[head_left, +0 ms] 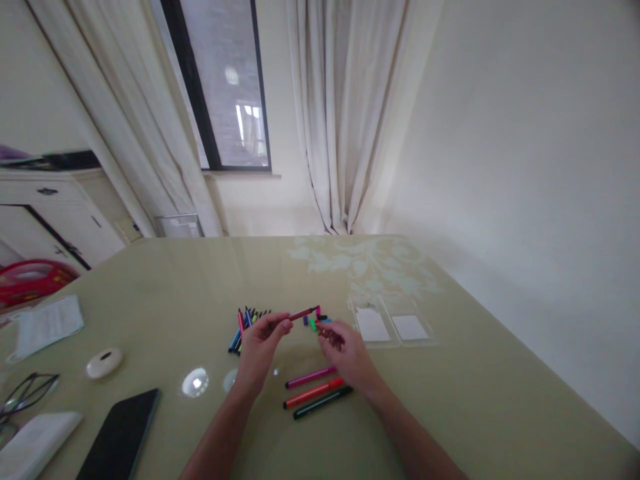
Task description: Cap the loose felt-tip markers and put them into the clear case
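Note:
My left hand point(264, 343) is closed around a dark red marker point(303, 313), its uncapped dark tip pointing right. The fingers of my right hand point(345, 347) are pinched together beside several loose marker caps. A small red bit at these fingertips looks like a marker cap. Among the loose caps are a green cap point(313, 325), a pink cap point(319, 310) and a purple cap point(305, 321). Uncapped markers point(242, 321) lie bunched behind my left hand, which partly hides them. Nearer me lie a magenta marker point(311, 377), an orange-red marker point(313, 393) and a dark green marker point(323, 403).
A clear plastic case with white cards point(373, 325) lies to the right on the glossy table point(470, 400). Leftward are a black phone point(120, 433), a white box-like object point(37, 443), eyeglasses point(33, 390), a round white case point(104, 363) and a face mask point(49, 325).

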Motion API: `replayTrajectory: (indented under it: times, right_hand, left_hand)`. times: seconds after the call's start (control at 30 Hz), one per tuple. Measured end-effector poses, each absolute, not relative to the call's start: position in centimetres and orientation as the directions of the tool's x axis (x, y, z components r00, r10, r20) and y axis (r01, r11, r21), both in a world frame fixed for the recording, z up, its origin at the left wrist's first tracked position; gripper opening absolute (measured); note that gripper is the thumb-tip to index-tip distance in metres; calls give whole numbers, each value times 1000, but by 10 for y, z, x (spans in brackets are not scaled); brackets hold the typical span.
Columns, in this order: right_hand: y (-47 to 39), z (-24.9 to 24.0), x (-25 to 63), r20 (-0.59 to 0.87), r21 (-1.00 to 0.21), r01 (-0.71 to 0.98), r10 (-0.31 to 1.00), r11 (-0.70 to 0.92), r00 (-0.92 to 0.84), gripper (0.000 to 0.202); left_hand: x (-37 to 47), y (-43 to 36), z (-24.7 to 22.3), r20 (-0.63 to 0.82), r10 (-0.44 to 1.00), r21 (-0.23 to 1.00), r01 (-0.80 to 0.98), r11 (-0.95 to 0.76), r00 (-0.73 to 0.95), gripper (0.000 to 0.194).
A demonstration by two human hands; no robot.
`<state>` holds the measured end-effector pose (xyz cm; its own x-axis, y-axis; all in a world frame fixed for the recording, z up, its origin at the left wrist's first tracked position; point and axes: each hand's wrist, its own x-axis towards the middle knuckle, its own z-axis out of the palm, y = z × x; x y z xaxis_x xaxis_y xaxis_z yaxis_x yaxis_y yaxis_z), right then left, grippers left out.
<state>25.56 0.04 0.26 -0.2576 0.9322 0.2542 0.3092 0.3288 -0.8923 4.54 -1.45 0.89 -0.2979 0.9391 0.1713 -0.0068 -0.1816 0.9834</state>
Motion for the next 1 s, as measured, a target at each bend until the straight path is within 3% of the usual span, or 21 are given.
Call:
replayTrajectory:
  times: [0.17,0.33,1.0]
  right_hand:
    - [7,14,267,127,-986,-128,979,107,-162,23]
    - [9,15,270,97,-942,-329,993,70,-67,29]
    - [9,20,274,79,-859,-510,996,46,-43,25]
  left_hand:
    - [45,-16,9,135,956,989,-21,-145,-259,34]
    - [48,-17,9,112,974,989,-76,-129,-194,34]
    - [49,-17,11,114,975,987,-91,-133,-192,33]
